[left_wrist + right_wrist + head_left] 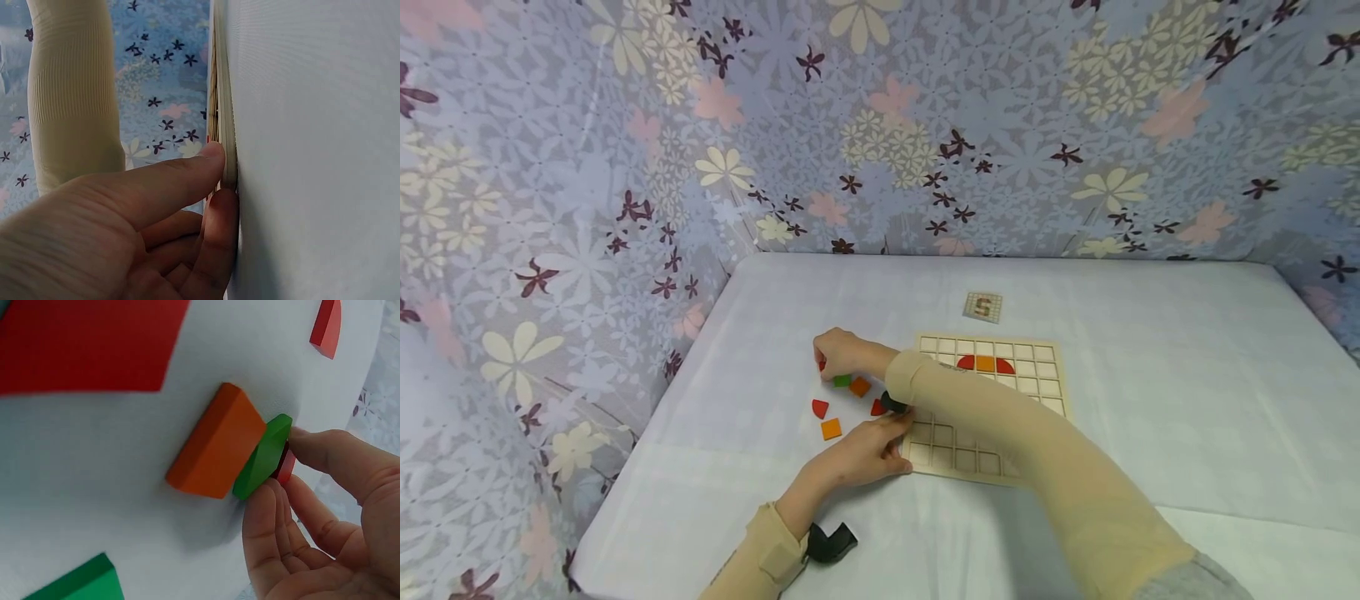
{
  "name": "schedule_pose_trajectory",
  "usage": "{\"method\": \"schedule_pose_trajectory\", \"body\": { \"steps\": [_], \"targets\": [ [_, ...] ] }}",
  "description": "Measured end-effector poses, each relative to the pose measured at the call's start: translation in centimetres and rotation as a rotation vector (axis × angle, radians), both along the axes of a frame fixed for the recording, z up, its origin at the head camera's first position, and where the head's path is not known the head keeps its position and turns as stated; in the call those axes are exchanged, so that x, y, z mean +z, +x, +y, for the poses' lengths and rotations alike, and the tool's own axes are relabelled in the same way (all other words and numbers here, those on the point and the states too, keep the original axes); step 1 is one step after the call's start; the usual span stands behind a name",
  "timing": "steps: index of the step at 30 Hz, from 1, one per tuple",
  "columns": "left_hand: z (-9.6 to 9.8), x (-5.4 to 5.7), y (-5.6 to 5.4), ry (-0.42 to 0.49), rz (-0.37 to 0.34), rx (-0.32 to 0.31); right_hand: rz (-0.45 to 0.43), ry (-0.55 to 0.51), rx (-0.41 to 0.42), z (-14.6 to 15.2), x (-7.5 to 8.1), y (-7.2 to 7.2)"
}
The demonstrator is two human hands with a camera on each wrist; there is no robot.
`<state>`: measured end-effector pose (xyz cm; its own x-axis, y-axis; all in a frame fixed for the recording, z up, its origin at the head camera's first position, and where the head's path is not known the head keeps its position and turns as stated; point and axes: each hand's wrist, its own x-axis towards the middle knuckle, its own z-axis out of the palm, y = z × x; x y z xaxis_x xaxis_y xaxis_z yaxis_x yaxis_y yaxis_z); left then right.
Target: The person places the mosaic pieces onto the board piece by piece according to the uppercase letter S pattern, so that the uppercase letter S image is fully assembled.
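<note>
"What are your fingers on?"

"My left fingers (222, 219) grip the board (1047, 387) at its 8 o'clock edge, thumb on top. My right fingers (259, 515) are pinched together on a red piece (286, 467), off the board at 10 o'clock. Whether they also press the near green (264, 459) just beside it, I can't tell."

"How many loose pieces?"

"Seven showing, the pinched one included: three red, two orange, two green. From my pinched piece, the near green and the near orange (219, 442) lie at 4 o'clock; farther that way is the second red (876, 408). At 6 o'clock come the third red (820, 408) and, past it, the far orange (831, 429). The other green (81, 584) shows only in my right wrist view."

"And set in the board?"

"Three, in one row near its 12 o'clock edge: one orange square (985, 363) between two curved reds (1004, 366)."

"Anything beyond?"

"One card (983, 307) with an S on a grid, at 12 o'clock from the board, on the same white surface (1150, 375)."
</note>
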<state>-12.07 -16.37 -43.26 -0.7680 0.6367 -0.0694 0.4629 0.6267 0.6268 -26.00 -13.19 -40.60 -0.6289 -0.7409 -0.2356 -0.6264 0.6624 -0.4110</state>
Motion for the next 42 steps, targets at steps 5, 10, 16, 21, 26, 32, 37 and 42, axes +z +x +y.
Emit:
{"method": "schedule_pose_trajectory", "body": {
  "steps": [5, 10, 16, 21, 26, 32, 37, 42],
  "targets": [
    [0.3, 0.0, 0.0, -0.004, -0.005, -0.001, 0.008, -0.006, -0.010, 0.3, -0.2, 0.0],
    [0.5, 0.0, -0.1, 0.007, -0.020, -0.008, -0.010, -0.019, -0.029, 0.8, -0.2, -0.2],
    [0.8, -0.2, -0.1, 0.032, -0.012, -0.021, -0.042, -0.104, -0.048, 2.1, 1.3, -0.8],
    [0.8, -0.2, -0.1, 0.051, -0.006, -0.021, -0.001, -0.179, -0.036, 3.9, 3.9, -1.7],
    [0.7, -0.2, 0.0, 0.066, -0.025, -0.015, 0.009, -0.263, -0.025, 6.8, 6.0, -1.9],
    [0.6, -0.3, 0.3, 0.074, -0.086, 0.023, -0.010, -0.338, -0.016, 11.5, 7.0, -1.4],
    [0.4, -0.2, 0.4, 0.069, -0.090, 0.048, -0.031, -0.348, -0.065, 15.5, 7.5, -0.8],
    [0.1, -0.1, 0.7, 0.083, -0.095, 0.063, -0.046, -0.325, -0.082, 18.7, 6.5, 0.4]
  ]
}}
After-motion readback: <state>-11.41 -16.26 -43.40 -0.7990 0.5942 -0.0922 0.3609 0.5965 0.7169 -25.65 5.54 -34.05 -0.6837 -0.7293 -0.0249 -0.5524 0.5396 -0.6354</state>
